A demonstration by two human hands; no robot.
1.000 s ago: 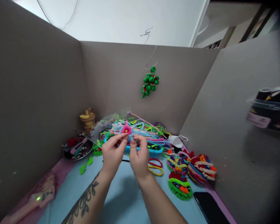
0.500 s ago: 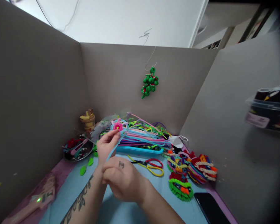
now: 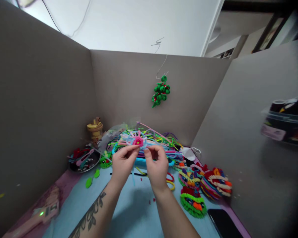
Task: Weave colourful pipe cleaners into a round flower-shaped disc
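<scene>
A small flower made of pipe cleaners [image 3: 138, 141], with a pink middle, yellow centre and light blue loops around it, is held up over the heap of pipe cleaners. My left hand [image 3: 124, 162] pinches its lower edge between thumb and fingertips. At the flower's lower right, my right hand [image 3: 157, 163] has thumb and finger closed on the light blue pipe cleaner of the outer loops; the exact grip is small and partly hidden. A loose blue end [image 3: 133, 177] hangs down between the hands. Scissors with red and yellow handles [image 3: 171, 180] lie behind my right hand, partly covered.
Many coloured pipe cleaners [image 3: 175, 154] fill a blue tray [image 3: 141, 162]. At left stand a metal bowl [image 3: 85, 169] and a pink glue gun [image 3: 37, 216]. Fuzzy colourful pieces [image 3: 193, 201] and a phone [image 3: 224, 223] lie at right. Grey panels [image 3: 129, 86] enclose the table.
My right hand has moved up and away from me, from near my left wrist to the flower's edge. The flower has shifted slightly right and down. Small red bits now show on the cloth.
</scene>
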